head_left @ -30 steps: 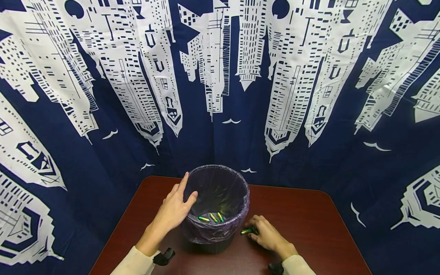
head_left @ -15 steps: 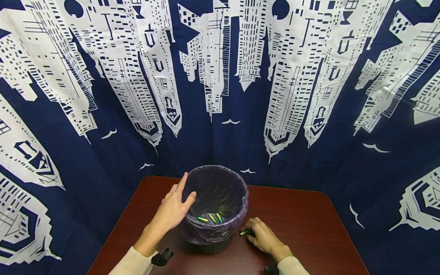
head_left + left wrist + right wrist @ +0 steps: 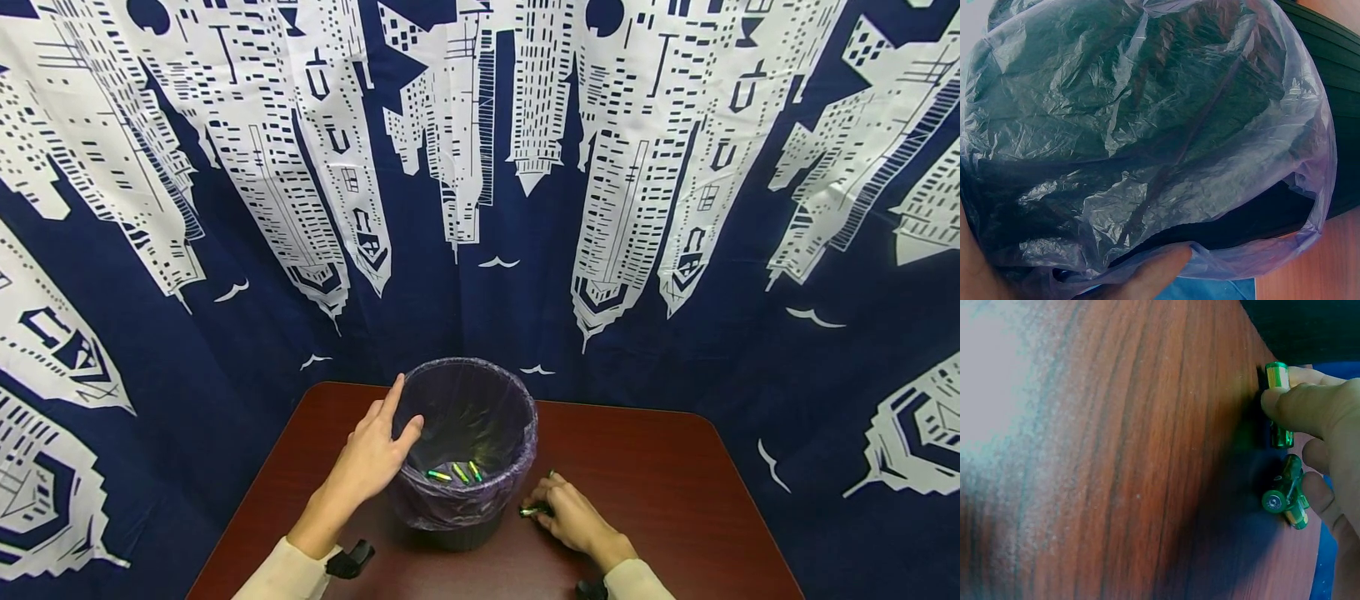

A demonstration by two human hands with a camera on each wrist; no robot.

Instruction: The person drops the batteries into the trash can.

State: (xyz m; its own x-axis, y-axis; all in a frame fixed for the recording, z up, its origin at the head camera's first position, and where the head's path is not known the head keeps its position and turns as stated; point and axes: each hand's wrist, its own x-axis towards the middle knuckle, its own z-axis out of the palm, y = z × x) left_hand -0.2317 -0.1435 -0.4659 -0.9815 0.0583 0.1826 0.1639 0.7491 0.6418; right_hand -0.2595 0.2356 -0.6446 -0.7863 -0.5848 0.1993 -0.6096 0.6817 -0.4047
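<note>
My left hand lies along the left rim of a trash bin, its index finger and thumb stretched out. A thin purple bag lines the bin and folds over its rim. Three green-and-gold batteries lie at the bottom inside. To the right of the bin, my right hand is low over the table. Its thumb and a finger pinch a green battery, seen in the right wrist view. Close by its other fingers lie more green batteries, partly overlapping; their exact number is hard to tell.
A reddish-brown wooden table carries everything, with rounded far corners. Behind it hangs a navy cloth printed with white upside-down buildings. Black straps sit at both wrists.
The head view has shifted slightly. My right hand stays beside the bin, and its fingers have moved a little, with a green tip now showing beyond them. The left hand stays on the rim.
</note>
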